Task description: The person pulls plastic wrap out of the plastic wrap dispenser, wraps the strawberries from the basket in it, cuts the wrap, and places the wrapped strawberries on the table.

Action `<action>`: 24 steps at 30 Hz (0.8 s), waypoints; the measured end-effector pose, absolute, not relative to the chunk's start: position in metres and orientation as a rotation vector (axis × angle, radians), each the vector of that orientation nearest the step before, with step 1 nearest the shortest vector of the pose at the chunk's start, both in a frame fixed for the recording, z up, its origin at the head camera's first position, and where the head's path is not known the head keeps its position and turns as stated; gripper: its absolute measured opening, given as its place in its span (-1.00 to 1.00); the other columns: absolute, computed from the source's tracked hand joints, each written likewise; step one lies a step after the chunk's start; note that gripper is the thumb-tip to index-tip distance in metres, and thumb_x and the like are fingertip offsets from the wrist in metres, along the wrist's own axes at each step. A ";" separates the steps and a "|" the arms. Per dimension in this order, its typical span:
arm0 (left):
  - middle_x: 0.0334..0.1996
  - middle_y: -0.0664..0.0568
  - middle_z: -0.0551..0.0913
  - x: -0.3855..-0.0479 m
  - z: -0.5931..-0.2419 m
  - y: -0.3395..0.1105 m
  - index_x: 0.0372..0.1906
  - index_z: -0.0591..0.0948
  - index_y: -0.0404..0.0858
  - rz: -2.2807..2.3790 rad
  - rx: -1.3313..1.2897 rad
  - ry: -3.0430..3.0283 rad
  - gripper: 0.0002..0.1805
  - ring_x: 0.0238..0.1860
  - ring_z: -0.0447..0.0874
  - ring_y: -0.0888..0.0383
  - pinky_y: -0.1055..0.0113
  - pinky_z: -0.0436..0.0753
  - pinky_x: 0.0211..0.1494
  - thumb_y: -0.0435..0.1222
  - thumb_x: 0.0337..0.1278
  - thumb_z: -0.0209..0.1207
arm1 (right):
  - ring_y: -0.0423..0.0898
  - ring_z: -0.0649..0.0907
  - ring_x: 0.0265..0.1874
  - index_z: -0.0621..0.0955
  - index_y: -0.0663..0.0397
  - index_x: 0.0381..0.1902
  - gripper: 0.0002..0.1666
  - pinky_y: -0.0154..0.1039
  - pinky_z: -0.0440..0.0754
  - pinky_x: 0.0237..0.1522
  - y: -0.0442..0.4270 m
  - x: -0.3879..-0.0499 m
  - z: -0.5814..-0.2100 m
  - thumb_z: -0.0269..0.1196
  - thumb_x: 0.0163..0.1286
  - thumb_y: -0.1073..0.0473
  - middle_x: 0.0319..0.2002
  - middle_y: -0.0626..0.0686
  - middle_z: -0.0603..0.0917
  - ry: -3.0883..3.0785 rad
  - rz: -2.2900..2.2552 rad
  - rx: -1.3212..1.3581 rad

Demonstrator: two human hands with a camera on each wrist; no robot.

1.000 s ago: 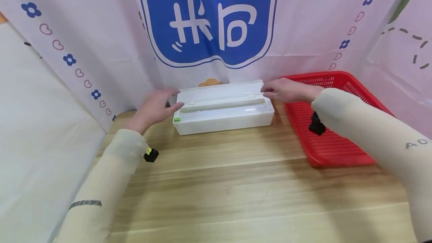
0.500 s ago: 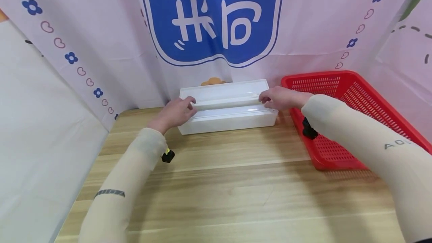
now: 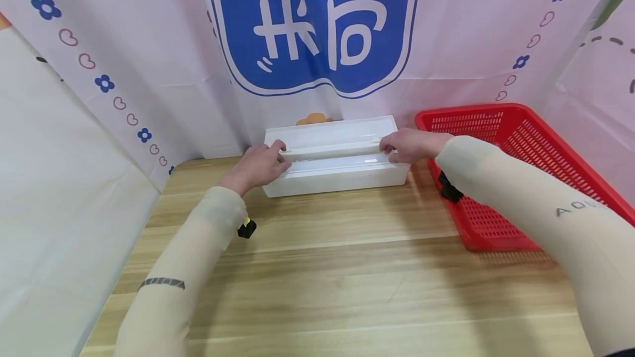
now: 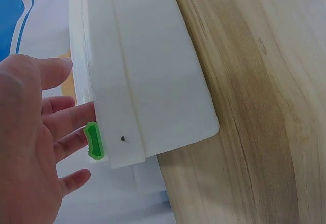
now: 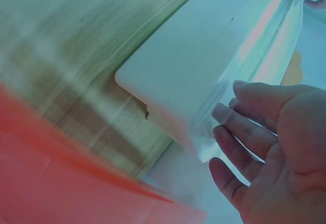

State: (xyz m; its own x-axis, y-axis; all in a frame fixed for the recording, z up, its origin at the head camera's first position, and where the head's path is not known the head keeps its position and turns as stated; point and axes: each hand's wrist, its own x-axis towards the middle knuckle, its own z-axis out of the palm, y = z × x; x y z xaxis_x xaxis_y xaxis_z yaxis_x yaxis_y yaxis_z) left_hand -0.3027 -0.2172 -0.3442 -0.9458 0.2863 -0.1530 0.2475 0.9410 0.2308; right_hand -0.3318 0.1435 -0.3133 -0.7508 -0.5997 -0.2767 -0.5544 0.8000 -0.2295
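Note:
A long white box [image 3: 337,178], which looks like a cling film dispenser, lies at the back of the table with its lid [image 3: 329,130] tilted up. My left hand [image 3: 255,167] is at its left end, the thumb apart from the bent fingers. In the left wrist view those fingers reach the box's edge beside a small green slider [image 4: 94,141]. At the right end, my right hand [image 3: 409,145] has its fingertips at the gap between lid and box. Glossy clear plastic lies by these fingertips in the right wrist view; whether they touch it I cannot tell.
A red perforated basket [image 3: 463,230] stands on the right, under my right forearm. A white printed cloth [image 3: 208,114] hangs close behind the box. Bare wood tabletop [image 3: 337,269] stretches in front.
My left hand has moved right and down onto the box's left end, covering the green slider. My right hand has lowered slightly to the gap. The head view has shifted a little.

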 end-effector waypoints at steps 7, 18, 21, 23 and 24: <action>0.26 -0.12 0.58 -0.303 -0.346 -0.219 0.32 0.30 -0.21 0.252 0.410 2.917 -0.50 0.33 0.42 -0.15 -0.18 0.23 0.45 -0.04 0.46 -0.05 | 0.11 0.55 0.03 0.54 0.20 0.17 -0.58 0.06 0.58 0.21 0.135 -0.339 -0.312 0.25 0.35 0.28 0.08 0.21 0.62 2.621 -0.161 -0.821; 0.09 -0.08 0.69 -0.305 -0.343 -0.213 0.11 0.56 -0.22 0.122 0.528 2.988 -0.71 0.16 0.59 -0.12 -0.14 0.44 0.27 -0.23 0.38 0.09 | 0.09 0.56 -0.04 0.66 0.08 0.05 -0.65 -0.01 0.64 0.12 0.132 -0.346 -0.316 0.31 0.29 0.33 -0.02 0.17 0.68 2.720 -0.193 -0.767; 0.04 -0.07 0.73 -0.307 -0.344 -0.212 0.01 0.64 -0.21 0.097 0.552 3.015 -0.77 0.10 0.64 -0.10 -0.10 0.51 0.23 -0.26 0.35 0.15 | 0.08 0.56 -0.10 0.70 0.10 -0.09 -0.75 -0.05 0.63 0.07 0.130 -0.349 -0.320 0.28 0.28 0.37 -0.12 0.15 0.68 2.774 -0.207 -0.765; 0.00 -0.07 0.74 -0.308 -0.344 -0.212 -0.03 0.68 -0.21 0.136 0.547 3.026 -0.80 0.07 0.66 -0.08 -0.05 0.55 0.22 -0.28 0.33 0.17 | 0.08 0.55 -0.11 0.71 0.11 -0.13 -0.77 -0.06 0.61 0.08 0.130 -0.351 -0.322 0.24 0.29 0.39 -0.14 0.15 0.68 2.804 -0.245 -0.729; -0.02 -0.08 0.75 -0.308 -0.344 -0.212 -0.06 0.70 -0.22 0.165 0.543 3.032 -0.81 0.05 0.66 -0.07 -0.03 0.57 0.21 -0.30 0.33 0.18 | 0.08 0.54 -0.10 0.71 0.11 -0.13 -0.77 -0.06 0.60 0.09 0.130 -0.351 -0.323 0.23 0.30 0.40 -0.13 0.15 0.67 2.811 -0.273 -0.704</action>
State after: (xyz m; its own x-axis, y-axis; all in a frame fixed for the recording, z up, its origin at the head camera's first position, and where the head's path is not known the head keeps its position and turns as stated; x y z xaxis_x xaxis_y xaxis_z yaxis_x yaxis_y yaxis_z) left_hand -0.3084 -0.2119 -0.3443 -0.9364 0.3490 -0.0372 0.3429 0.9323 0.1149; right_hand -0.3514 0.1300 -0.3227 -0.8582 -0.4822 -0.1763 -0.4392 0.8673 -0.2341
